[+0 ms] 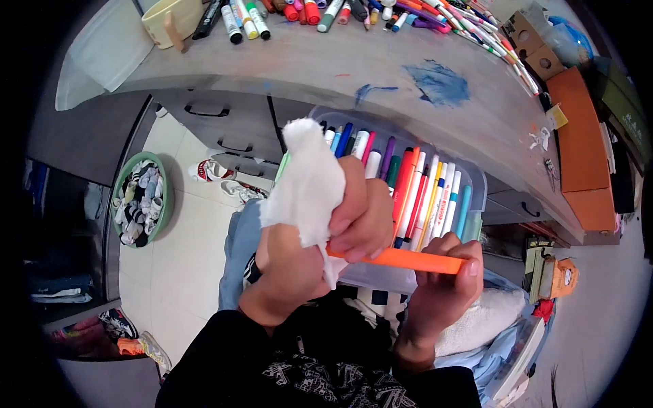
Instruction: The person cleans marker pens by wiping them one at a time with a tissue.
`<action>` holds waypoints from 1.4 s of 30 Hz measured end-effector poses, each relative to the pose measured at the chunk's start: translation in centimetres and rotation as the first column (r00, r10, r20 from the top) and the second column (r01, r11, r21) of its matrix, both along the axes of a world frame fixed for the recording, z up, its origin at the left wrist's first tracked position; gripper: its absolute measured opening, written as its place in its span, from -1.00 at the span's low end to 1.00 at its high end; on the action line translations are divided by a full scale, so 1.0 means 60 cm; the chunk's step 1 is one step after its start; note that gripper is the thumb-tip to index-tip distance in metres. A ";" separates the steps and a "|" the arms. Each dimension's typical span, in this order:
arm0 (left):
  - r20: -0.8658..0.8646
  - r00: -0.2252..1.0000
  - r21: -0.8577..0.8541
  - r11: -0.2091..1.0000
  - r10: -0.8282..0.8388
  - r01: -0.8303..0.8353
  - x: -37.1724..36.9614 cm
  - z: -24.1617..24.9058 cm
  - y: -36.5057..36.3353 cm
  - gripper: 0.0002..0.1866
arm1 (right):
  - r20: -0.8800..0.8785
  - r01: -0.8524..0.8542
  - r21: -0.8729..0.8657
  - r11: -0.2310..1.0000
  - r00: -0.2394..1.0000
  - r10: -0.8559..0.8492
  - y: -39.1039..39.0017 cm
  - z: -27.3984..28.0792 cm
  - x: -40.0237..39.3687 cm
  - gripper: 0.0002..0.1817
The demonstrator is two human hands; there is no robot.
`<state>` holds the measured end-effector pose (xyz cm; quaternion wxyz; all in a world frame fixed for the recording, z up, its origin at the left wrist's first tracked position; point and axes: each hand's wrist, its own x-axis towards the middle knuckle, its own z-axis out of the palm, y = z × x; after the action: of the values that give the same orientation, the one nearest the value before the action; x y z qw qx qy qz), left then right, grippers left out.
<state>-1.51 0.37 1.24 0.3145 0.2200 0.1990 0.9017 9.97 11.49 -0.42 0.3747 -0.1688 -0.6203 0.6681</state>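
Note:
An orange marker [422, 260] lies level between my two hands, above the lap. My left hand [306, 251] is closed round its left end and also holds a crumpled white tissue [306, 183], which hides part of the fingers. At the marker's right end, my right hand [445, 289] pinches it between thumb and fingers. Just behind the hands is a clear plastic box [476, 177] with a row of markers and pens in several colours, among them a red marker [403, 187].
Many markers [326, 15] are spread along the desk's [286, 71] far side, beside a cream mug [170, 24]. Blue stains mark the desktop. An orange box [578, 149] stands at the right. On the floor at left is a green basket [169, 204] of socks.

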 end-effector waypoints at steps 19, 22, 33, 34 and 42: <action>0.188 0.960 0.170 0.969 -0.209 0.178 -0.018 0.002 0.000 -0.64 | 0.123 -0.007 0.289 0.957 0.992 -0.030 -0.001 -0.014 0.035 -0.45; 0.252 0.959 0.058 0.992 -0.126 0.115 -0.008 0.014 0.002 -0.60 | 0.083 -0.010 0.290 0.957 0.996 -0.015 -0.002 -0.014 0.050 -0.43; 0.312 0.946 0.072 0.995 -0.086 0.067 -0.004 0.013 0.004 -0.56 | -0.217 0.527 0.284 0.801 0.849 -0.481 0.039 -0.014 0.086 -0.56; 0.347 0.936 0.058 0.997 -0.065 0.048 -0.003 0.014 0.005 -0.56 | -0.208 0.547 0.301 0.781 0.837 -0.506 0.059 -0.013 0.094 -0.57; 0.451 0.892 -0.072 0.997 0.027 0.006 0.002 0.016 0.016 -0.42 | 0.172 0.279 0.800 0.531 0.741 -0.649 0.104 0.011 0.096 -0.81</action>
<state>-1.39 1.33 2.23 0.3550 -0.0079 0.1540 0.9221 15.75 17.72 0.27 0.4232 -0.3184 -0.8302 0.1741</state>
